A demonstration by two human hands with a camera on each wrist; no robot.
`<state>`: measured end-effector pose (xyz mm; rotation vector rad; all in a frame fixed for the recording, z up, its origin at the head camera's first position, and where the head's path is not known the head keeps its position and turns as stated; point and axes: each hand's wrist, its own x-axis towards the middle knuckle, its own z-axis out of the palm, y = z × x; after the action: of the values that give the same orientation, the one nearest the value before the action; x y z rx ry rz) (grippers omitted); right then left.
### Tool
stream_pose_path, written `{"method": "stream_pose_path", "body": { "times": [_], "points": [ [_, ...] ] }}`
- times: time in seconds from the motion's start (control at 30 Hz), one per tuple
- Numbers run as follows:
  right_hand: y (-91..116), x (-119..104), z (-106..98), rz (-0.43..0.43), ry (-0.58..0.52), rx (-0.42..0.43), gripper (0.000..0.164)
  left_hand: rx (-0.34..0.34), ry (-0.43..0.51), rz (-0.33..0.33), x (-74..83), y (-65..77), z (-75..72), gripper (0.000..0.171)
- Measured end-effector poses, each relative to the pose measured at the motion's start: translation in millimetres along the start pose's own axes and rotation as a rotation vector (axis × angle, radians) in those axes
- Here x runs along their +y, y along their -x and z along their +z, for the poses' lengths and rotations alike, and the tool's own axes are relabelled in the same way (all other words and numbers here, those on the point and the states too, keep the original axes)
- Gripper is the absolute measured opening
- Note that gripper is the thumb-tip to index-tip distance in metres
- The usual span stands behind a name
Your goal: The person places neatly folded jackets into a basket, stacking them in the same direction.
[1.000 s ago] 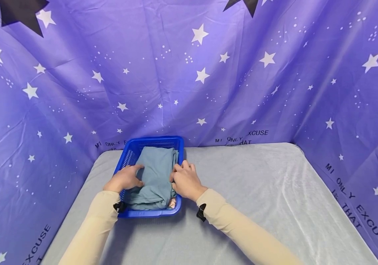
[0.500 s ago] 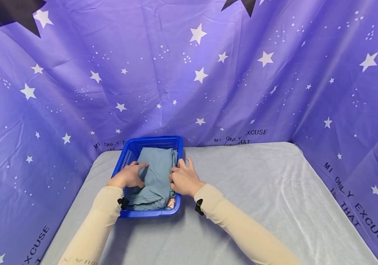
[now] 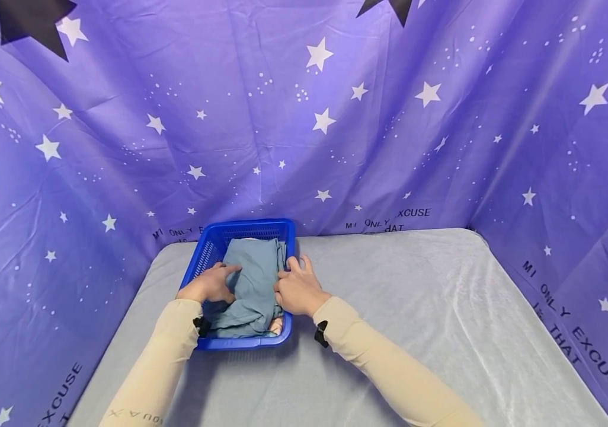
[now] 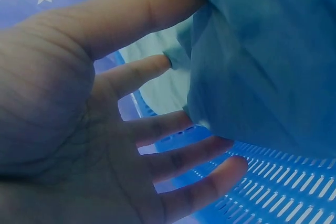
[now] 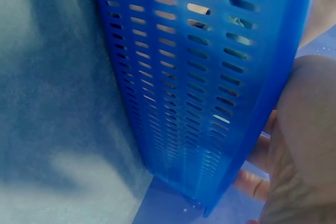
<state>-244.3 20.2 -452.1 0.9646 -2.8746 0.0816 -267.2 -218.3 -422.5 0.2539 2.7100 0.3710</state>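
A blue plastic basket (image 3: pixel 245 343) with slotted sides stands at the table's back left. Inside it lies a folded grey-blue cloth (image 3: pixel 253 279), its near end rumpled. My left hand (image 3: pixel 208 286) reaches over the left rim with fingers spread and fairly straight. In the left wrist view the left thumb tip goes behind the hanging cloth (image 4: pixel 257 66), and some fingertips touch it. My right hand (image 3: pixel 300 289) lies over the right rim, fingers loosely bent and apart at the cloth's edge; the fingertips are partly hidden. Its palm shows beside the basket wall (image 5: pixel 184 77) in the right wrist view.
Peach-coloured fabric (image 3: pixel 276 325) peeks out below the cloth at the basket's near right corner. The table (image 3: pixel 416 308) has a pale grey cover. Purple star-print curtains (image 3: pixel 261 118) hang behind and on both sides, close to the basket's back.
My left hand has shifted slightly right over the cloth, its fingers straighter. The right hand's fingers have lifted and spread a little at the rim. The cloth has shifted slightly.
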Motion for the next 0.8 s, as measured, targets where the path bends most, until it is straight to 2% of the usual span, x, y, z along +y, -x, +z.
{"method": "stream_pose_path", "body": {
  "times": [0.17,0.37,0.47,0.63,0.73,0.8],
  "points": [
    [3,5,4,-0.011,-0.107,0.046,0.022,0.053,-0.018,0.035,-3.0,0.8,-1.9,0.083],
    [8,18,4,-0.066,-0.301,0.111,0.021,0.177,0.005,0.052,-4.7,7.3,-5.8,0.072],
    [12,30,1,-0.079,-0.416,0.150,0.022,0.279,0.036,0.093,-3.0,10.1,-7.8,0.062],
    [27,55,-9,-0.025,-0.610,0.211,0.016,0.466,0.097,0.183,3.5,13.5,-9.1,0.043],
    [39,73,-13,0.031,-0.654,0.251,0.012,0.571,0.121,0.208,7.4,14.1,-8.4,0.033],
    [47,85,-15,0.077,-0.634,0.280,0.012,0.637,0.136,0.220,9.3,14.1,-7.6,0.026]
  ]
}}
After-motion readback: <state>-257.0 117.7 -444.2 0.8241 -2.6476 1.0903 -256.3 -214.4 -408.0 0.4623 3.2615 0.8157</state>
